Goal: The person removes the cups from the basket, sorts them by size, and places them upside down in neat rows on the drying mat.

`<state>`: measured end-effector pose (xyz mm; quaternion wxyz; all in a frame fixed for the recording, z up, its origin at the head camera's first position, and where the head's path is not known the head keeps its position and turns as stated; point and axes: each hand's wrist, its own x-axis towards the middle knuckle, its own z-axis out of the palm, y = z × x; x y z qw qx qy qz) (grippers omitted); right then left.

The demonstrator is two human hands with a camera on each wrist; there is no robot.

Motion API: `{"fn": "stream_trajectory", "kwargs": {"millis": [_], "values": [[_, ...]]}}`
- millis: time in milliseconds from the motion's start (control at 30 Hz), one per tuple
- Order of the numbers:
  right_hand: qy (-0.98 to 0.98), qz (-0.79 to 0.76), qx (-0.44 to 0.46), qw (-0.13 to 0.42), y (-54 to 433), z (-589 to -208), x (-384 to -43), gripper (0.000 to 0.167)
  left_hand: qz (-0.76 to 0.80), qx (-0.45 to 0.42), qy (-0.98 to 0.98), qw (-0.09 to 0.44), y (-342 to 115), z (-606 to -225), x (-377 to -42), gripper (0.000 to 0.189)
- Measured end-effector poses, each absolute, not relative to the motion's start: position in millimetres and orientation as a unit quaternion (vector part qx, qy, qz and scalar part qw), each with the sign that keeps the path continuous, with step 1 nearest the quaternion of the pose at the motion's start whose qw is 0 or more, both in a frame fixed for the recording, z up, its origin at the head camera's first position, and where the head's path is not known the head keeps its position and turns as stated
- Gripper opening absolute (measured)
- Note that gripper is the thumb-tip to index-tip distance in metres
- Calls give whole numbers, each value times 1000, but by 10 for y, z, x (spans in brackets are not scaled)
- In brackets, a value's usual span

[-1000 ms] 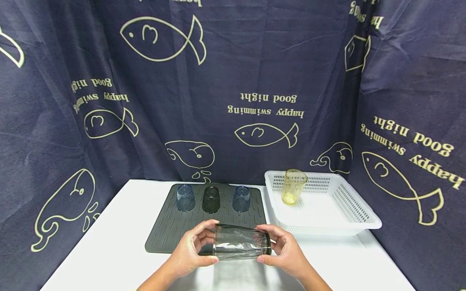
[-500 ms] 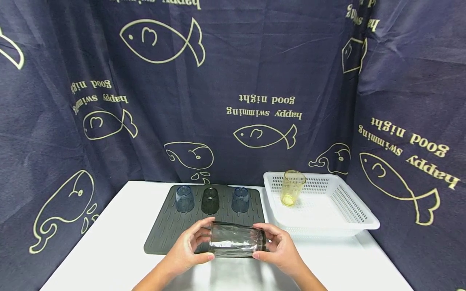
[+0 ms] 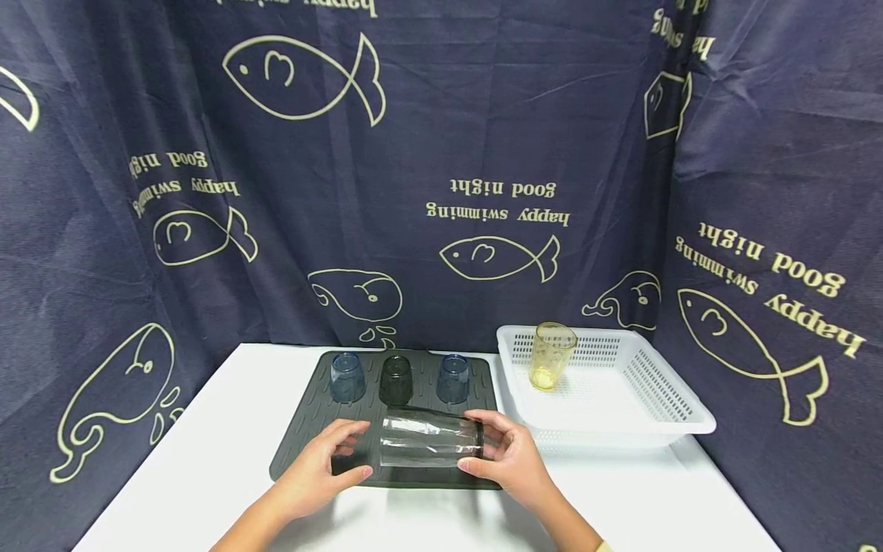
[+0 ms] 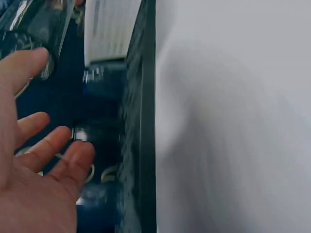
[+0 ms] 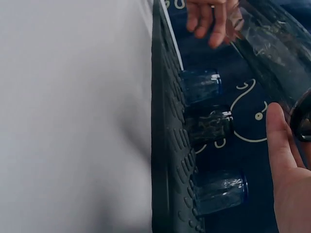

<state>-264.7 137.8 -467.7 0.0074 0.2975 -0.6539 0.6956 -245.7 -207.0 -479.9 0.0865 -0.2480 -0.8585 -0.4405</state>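
A tall smoky-grey drinking glass (image 3: 428,443) lies sideways in the air, overlapping the near part of a dark grey drying mat (image 3: 303,448) in the head view. My right hand (image 3: 510,458) grips its thick dark base end, thumb in front and fingers behind. Off the glass's left end, my left hand (image 3: 310,474) stands apart with thumb and fingers spread, a gap between them and the rim. On the mat, three upside-down glasses form a row: a blue glass (image 3: 348,379), a dark glass (image 3: 396,382) and another blue glass (image 3: 452,379).
A white perforated basket (image 3: 662,425) stands to the right of the mat, with a yellow glass (image 3: 552,356) upright in its left back part. White tabletop (image 3: 621,506) extends in front, and a dark blue fish-print curtain (image 3: 414,153) hangs behind and along both sides.
My left hand has let go of the glass's rim and drawn away to the left. The glass, still in my right hand, has shifted left and slightly up in the view.
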Motion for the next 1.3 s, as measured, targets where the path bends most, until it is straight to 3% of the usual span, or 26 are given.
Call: {"fn": "stream_trajectory", "kwargs": {"millis": [367, 600, 867, 1300], "values": [[-693, 680, 238, 6, 1237, -4653, -2770, 68, -316, -155, -932, 89, -2652, -4849, -2542, 65], [-700, 680, 218, 13, 1155, -4646, -2849, 66, -260, -118, -957, 43, -2903, -4919, -2563, 77], [-701, 679, 219, 9, 1080, -4630, -2940, 65, -230, -77, -970, -24, -3028, -4937, -2605, 94], [-727, 651, 213, 31, 949, -4554, -3127, 63, -207, -61, -976, -40, -3022, -4942, -2659, 98]]}}
